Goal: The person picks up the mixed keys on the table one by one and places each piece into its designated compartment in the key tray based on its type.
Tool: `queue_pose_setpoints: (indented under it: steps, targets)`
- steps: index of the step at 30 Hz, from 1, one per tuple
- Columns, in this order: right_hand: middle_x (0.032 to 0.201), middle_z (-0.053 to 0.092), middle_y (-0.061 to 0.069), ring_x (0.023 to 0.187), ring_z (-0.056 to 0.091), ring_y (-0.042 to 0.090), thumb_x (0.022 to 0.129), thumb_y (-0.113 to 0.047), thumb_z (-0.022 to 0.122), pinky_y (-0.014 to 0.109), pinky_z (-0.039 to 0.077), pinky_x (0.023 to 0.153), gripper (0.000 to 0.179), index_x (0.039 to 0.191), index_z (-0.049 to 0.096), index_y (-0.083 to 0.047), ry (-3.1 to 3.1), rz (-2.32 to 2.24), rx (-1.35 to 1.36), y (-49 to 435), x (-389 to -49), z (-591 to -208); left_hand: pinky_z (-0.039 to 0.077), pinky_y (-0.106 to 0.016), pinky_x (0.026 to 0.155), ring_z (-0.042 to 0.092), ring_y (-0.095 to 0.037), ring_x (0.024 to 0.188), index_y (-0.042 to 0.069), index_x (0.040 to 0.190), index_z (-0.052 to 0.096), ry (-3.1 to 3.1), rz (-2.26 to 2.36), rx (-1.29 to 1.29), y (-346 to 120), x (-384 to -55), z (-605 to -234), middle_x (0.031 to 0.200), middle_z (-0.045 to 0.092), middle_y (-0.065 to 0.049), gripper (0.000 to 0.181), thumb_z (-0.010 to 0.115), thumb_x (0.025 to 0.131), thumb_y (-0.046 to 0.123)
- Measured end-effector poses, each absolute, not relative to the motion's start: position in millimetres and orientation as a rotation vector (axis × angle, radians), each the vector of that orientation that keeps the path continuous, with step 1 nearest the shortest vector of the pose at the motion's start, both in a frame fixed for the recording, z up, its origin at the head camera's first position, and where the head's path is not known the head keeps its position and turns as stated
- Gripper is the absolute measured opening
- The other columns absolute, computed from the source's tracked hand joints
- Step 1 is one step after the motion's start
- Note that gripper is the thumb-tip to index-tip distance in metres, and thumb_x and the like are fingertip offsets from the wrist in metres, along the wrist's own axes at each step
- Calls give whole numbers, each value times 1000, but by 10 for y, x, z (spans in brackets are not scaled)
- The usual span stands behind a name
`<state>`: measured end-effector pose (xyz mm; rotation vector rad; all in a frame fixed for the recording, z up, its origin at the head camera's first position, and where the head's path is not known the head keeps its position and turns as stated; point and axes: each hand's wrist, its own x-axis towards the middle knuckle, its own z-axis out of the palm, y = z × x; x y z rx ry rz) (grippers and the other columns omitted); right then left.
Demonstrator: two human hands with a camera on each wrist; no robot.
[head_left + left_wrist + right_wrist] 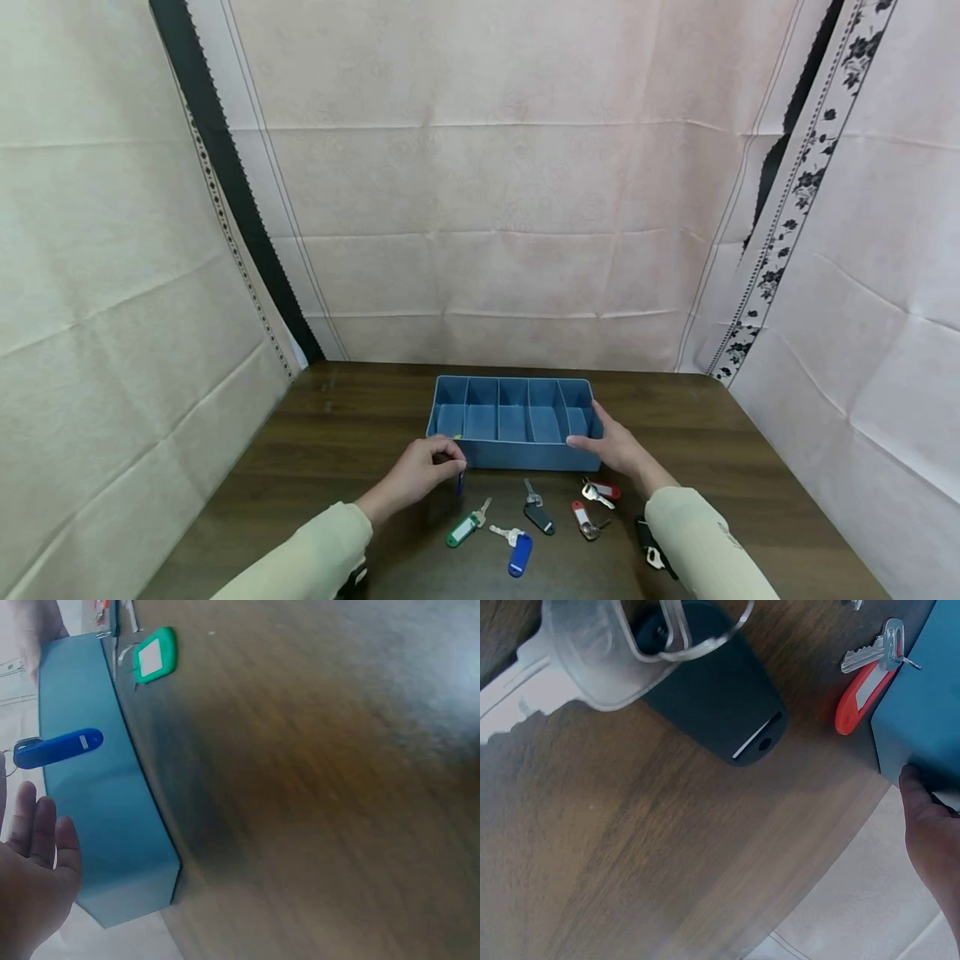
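My left hand (427,473) pinches a key by its ring end, with a blue key tag (64,748) dangling before the front wall of a blue divided tray (517,455). The key itself is hidden by the fingers. A bit of yellow-green (457,437) shows in the tray's leftmost compartment, by the front rim. My right hand (618,446) grips the tray's right end, thumb at the front rim and fingers along the side. On the table before the tray lie a green-tagged key (465,528), a blue-tagged key (520,554) and a dark-tagged key (538,517).
Two red-tagged keys (604,490) lie near the tray's front right corner. A black-tagged key (727,697) rests beside the right forearm, partly covered by the sleeve in the head view. Pale cloth (480,183) hangs behind the wooden table (315,433) and along both sides.
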<state>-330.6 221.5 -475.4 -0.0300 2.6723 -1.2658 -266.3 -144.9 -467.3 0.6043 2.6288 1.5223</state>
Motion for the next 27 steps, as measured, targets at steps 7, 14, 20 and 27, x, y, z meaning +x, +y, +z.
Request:
queue_pose_setpoints:
  steps: [7,14,20,27]
  targets:
    - [160,16,28,142,18,54,75,-71,70,74,22,104,120,160,4,-17,2675,-1258,-27,2200,-3328,-4762,53,-33,82,56,-22,97,13,97,71,2640,1577,610,-1432,-2683,-4579,101,63,0,10,68,96,23]
    - [160,17,27,143,18,53,74,-71,70,72,22,105,121,160,6,-18,2680,-1260,-21,2211,-3339,-4771,53,-30,79,58,-20,93,13,97,71,2644,1590,624,-1378,-2732,-4482,101,63,1,11,68,96,24]
    - [160,17,27,142,18,53,75,-71,70,73,23,105,120,160,5,-17,2680,-1260,-34,2211,-3336,-4776,53,-31,76,58,-21,90,16,94,71,2656,1607,606,-1321,-2774,-4407,100,64,1,9,69,95,24]
    - [160,17,28,142,18,53,73,-71,71,73,23,105,122,160,5,-17,2687,-1260,-29,2224,-3340,-4785,52,-33,74,57,-22,89,13,96,71,2655,1645,557,-1258,-2832,-4296,100,64,0,12,68,96,24]
